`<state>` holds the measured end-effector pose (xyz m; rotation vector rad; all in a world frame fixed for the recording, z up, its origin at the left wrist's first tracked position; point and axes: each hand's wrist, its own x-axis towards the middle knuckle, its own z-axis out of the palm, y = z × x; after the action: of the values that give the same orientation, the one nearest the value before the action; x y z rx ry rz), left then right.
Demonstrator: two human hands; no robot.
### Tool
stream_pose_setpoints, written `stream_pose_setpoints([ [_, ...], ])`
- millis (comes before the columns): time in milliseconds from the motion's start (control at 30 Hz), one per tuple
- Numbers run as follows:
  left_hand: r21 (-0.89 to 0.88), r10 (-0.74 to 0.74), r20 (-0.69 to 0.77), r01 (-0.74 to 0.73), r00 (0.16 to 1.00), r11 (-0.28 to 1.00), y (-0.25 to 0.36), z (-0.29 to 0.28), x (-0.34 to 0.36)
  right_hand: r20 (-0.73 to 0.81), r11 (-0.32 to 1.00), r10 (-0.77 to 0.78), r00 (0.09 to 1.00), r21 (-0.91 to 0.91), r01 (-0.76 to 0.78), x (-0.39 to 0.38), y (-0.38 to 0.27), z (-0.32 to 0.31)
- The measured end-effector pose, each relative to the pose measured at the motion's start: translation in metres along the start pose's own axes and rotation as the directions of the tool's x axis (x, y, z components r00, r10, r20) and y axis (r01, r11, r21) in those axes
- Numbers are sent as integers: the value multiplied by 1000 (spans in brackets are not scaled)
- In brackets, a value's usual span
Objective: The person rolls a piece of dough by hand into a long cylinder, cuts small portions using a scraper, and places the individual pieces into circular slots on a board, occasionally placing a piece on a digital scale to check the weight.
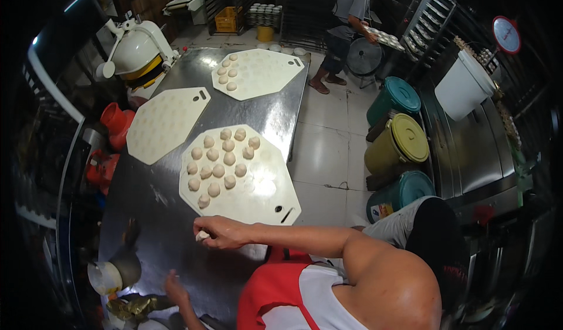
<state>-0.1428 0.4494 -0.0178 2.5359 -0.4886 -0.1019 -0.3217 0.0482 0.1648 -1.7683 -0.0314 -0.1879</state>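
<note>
My right hand (221, 232) is closed around a small piece of pale dough (202, 236), which sticks out at the fingertips. It hovers just off the near edge of a cream cutting board (267, 189) that carries several dough balls (218, 170), mostly on its left half. Lower down, my left hand (175, 288) is over the steel table (170, 224); it is small and blurred, so its fingers are hard to read. Closest to it are a gold plastic wrapper (138, 308) and a whitish tub (105, 277).
A second board (167, 122) shows only faint round marks. Another board (264, 72) at the far end holds several dough balls. Lidded bins (407, 139) line the floor at right. Behind, a co-worker (350, 22) carries a filled tray (384, 38) beside a rack.
</note>
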Motion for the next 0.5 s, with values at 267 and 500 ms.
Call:
stream_pose_setpoints([
  [267,-451,543,299,-385,784,805,202,-61,-58,-66,970,228,972,-72,-232,-48,-30,79],
  [500,-850,499,487,256,717,461,216,-54,-74,-110,978,174,978,-98,-185,-57,-93,88],
])
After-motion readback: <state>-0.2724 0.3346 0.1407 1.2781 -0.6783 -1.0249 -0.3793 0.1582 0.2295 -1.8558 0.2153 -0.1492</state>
